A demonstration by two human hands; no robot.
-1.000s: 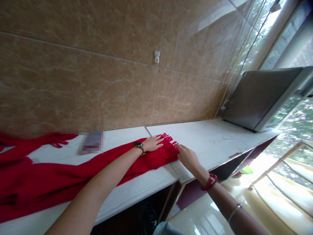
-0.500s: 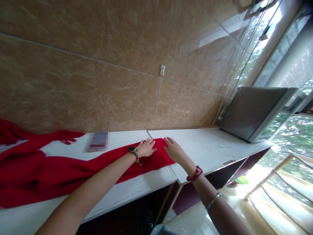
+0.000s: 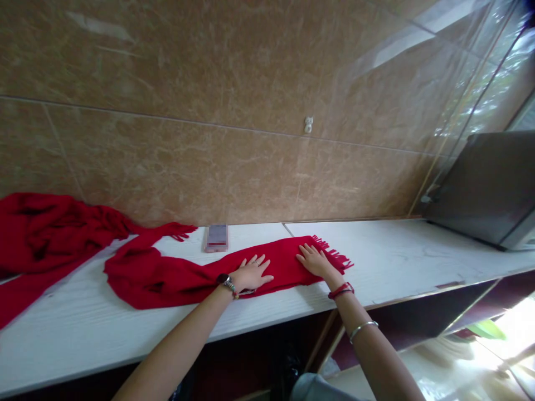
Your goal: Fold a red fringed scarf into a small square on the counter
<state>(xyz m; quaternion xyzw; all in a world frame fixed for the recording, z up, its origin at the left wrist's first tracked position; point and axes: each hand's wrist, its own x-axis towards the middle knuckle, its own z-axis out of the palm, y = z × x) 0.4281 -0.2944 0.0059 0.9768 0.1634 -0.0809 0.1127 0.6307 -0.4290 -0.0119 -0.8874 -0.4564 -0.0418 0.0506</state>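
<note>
Red scarf (image 3: 184, 275) lies lengthwise on the white counter (image 3: 397, 256), soft, matte knit, flat and smooth at its right end and bunched into folds toward the left. Its fringe (image 3: 334, 255) of short tassels fans out over the seam between two counter slabs. The left hand (image 3: 252, 272) rests palm down on the scarf with fingers spread flat, gripping nothing; a dark watch (image 3: 223, 280) sits on that wrist. The right hand (image 3: 314, 260) lies equally flat and splayed just beside the fringe, with a red bracelet (image 3: 340, 290) and a thin silver bangle (image 3: 363, 329) on the forearm. More red cloth (image 3: 50, 223) is heaped at the far left against the wall; whether it is the same piece cannot be told. A small flat rectangular object (image 3: 216, 238) lies near the wall behind the scarf, blurred, so no writing can be read. The wall (image 3: 167, 156) is glossy brown marbled tile with a small white hook (image 3: 308, 125). A grey boxy appliance (image 3: 489, 189) stands at the right end. Bare wood-grain counter runs between fringe and appliance, and a strip in front of the scarf reaches the front edge.
</note>
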